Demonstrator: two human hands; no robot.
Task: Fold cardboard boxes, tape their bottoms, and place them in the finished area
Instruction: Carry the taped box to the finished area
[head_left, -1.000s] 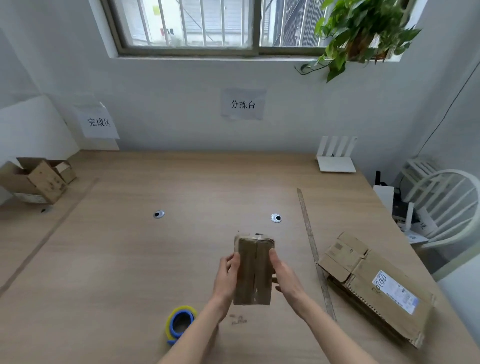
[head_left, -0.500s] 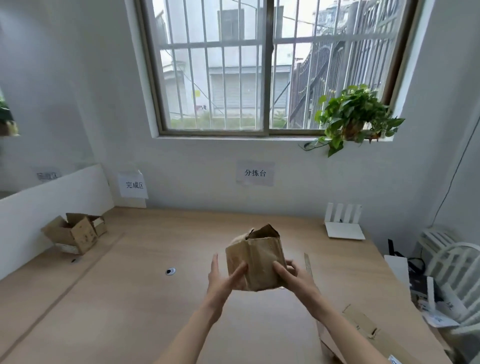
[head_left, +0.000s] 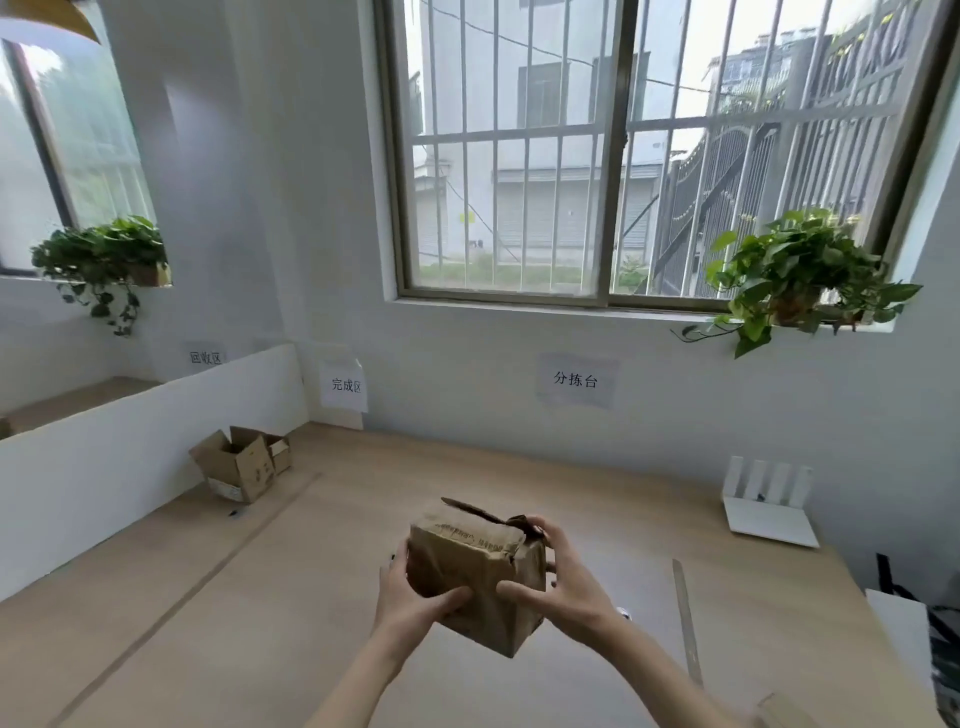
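Holding box (head_left: 475, 577), signs 完成区 (head_left: 346, 385), 分拣台 (head_left: 575, 380)

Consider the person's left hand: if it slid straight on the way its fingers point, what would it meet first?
The left hand already grips the cardboard box, fingers pointing up and rightward along its near face. Continuing, it would probably meet the right hand holding the box's other side, though depth is uncertain.

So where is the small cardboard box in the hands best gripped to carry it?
By its two opposite side walls, one hand from each side, as the left hand and right hand do now. The small box is tilted with loose flaps on top, so the firm walls look safest.
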